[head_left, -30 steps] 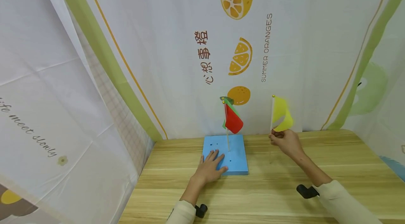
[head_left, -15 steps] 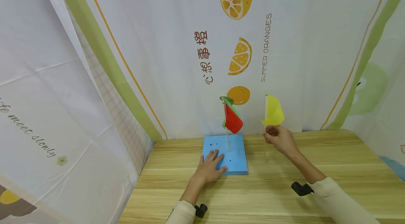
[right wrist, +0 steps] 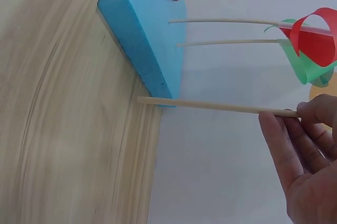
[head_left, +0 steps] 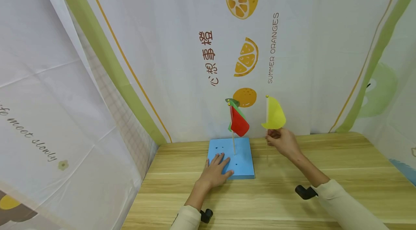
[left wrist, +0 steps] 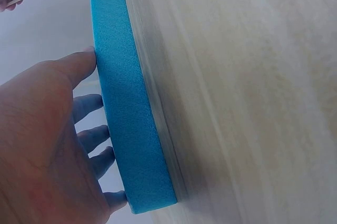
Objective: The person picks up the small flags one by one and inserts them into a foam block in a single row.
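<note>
My left hand [head_left: 214,174] rests with spread fingers on a blue foam block [head_left: 244,168] dotted with small holes. In the left wrist view its fingertips lie along the upper edge of the block's side [left wrist: 131,103]. A red paper flag [head_left: 239,123] and a green flag [right wrist: 303,66] stand in the block on thin wooden sticks, the red partly covering the green in the head view. To the right, my right hand [head_left: 284,143] pinches the stick [right wrist: 210,105] of a yellow flag [head_left: 275,114]. That flag is upright, and its bare lower end points down beside the block.
The block sits toward the back of a wood-grain table [head_left: 182,154]. Behind it hangs a white cloth [head_left: 175,78] printed with oranges. Black wrist mounts stick out beside both sleeves, one [head_left: 305,192] at the right arm.
My right hand has carried the yellow flag leftward, closer to the blue block. The left hand, the block and the other two flags have kept their places.
</note>
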`<act>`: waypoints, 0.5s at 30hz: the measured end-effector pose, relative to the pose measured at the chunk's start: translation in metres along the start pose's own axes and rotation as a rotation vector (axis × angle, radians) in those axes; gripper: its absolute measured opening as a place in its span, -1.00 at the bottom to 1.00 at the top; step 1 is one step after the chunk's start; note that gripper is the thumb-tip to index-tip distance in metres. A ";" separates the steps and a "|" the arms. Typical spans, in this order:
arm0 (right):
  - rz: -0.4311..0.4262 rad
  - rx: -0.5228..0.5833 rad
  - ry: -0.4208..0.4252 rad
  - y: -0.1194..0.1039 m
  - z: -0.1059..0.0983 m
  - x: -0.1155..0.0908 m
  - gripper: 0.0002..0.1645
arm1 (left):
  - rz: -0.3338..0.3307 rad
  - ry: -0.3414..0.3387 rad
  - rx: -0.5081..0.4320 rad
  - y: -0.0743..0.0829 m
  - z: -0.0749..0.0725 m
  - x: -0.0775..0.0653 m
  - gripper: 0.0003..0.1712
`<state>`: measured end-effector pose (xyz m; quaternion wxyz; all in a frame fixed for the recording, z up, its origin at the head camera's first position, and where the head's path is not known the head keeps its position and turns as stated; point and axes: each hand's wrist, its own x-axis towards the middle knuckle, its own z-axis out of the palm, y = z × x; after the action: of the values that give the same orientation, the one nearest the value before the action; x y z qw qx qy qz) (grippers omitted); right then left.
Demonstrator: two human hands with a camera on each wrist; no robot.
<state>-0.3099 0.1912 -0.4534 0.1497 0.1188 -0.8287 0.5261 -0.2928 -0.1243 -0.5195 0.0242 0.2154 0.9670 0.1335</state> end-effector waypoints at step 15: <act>0.000 0.024 -0.021 -0.014 0.008 0.002 -0.84 | -0.001 0.003 -0.017 0.002 -0.002 -0.001 -0.24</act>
<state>-0.3080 0.1778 -0.4444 0.1394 0.1263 -0.8239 0.5346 -0.2910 -0.1235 -0.5173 0.0246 0.2144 0.9661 0.1420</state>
